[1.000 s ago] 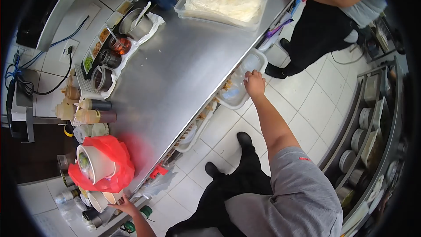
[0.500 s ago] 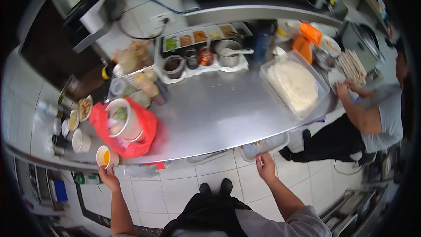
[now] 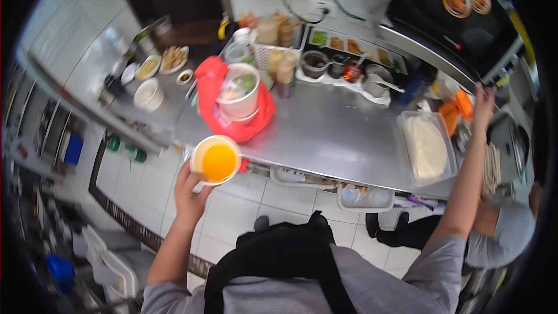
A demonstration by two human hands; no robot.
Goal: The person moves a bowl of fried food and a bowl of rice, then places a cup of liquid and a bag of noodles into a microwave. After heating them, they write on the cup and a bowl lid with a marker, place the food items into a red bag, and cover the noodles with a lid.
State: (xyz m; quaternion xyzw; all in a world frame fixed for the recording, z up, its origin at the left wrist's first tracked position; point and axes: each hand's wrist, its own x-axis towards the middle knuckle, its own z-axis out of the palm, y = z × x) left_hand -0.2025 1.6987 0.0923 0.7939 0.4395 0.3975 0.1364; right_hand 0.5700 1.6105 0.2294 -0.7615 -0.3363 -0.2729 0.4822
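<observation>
My left hand (image 3: 190, 193) grips a white tub (image 3: 199, 146) by its near side, out in front of the table edge. A yellow-orange liquid (image 3: 220, 163) lies in the tub, which tilts towards me. My right hand (image 3: 483, 104) is stretched far out to the right, by the metal ledge under the black panel, above an orange plastic object (image 3: 463, 104). Its fingers look extended, though small and blurred, and I see nothing held in them. Below that arm is a clear bin of pale dough (image 3: 425, 148).
A red bag (image 3: 206, 90) around white tubs stands on the steel table (image 3: 325, 134). Trays of toppings (image 3: 353, 46), sauce pots (image 3: 315, 65) and squeeze bottles (image 3: 285, 75) line the back. Bowls sit at left. A co-worker in a grey cap (image 3: 503, 232) is close at right.
The tub in my left hand has come off the table's left edge, nearer to me. My right arm has swung from low before me up and out to the right. The view has turned.
</observation>
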